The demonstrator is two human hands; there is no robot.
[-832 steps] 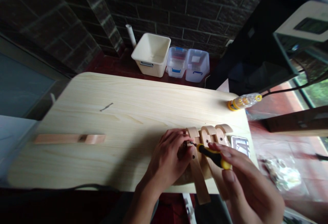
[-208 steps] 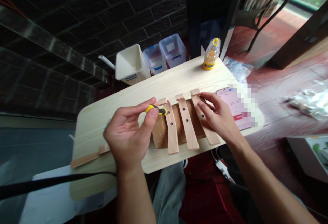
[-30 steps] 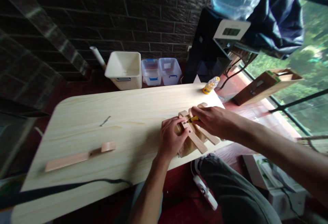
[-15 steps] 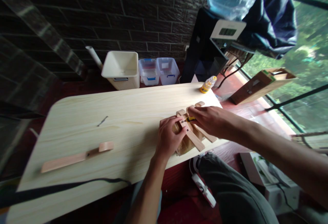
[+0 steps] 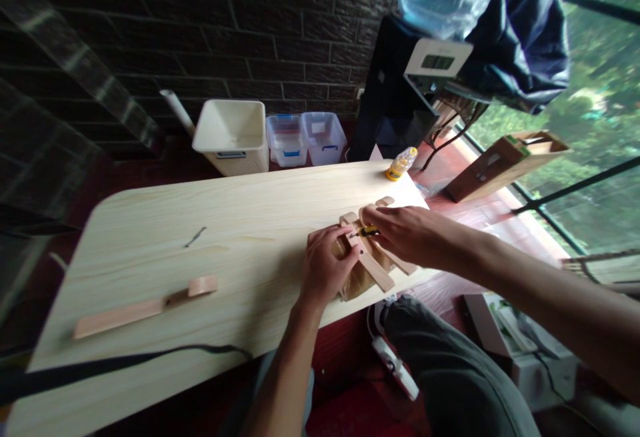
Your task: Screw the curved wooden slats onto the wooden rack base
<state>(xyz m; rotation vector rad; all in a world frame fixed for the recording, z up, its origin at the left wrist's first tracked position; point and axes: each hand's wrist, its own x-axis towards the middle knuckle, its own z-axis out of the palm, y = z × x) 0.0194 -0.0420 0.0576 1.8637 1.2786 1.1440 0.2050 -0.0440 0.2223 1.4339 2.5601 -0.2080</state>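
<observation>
Near the table's right end, wooden pieces (image 5: 376, 270) lie on a brown, shiny wrapped bundle (image 5: 356, 285). My left hand (image 5: 327, 260) is closed on the left wooden piece, its thumb and fingers on either side. A yellow-and-black screwdriver (image 5: 370, 230) is gripped in my right hand (image 5: 395, 227), its tip pointing left at the piece between my left thumb and fingers. A dark hole shows in the wood just below the tip. Further left on the table lies another wooden piece (image 5: 123, 317) with a curved end (image 5: 203, 285).
A small dark strip (image 5: 195, 237) and a black strap (image 5: 150, 355) lie on the table (image 5: 250, 204). A yellow-capped bottle (image 5: 401, 164) stands at the back right corner. Behind the table are a cream bin (image 5: 235, 134), clear boxes (image 5: 324, 137) and a water dispenser (image 5: 395, 90).
The whole view has shifted slightly, so everything appears a little further left. Both hands keep nearly the same hold on the wood and the screwdriver.
</observation>
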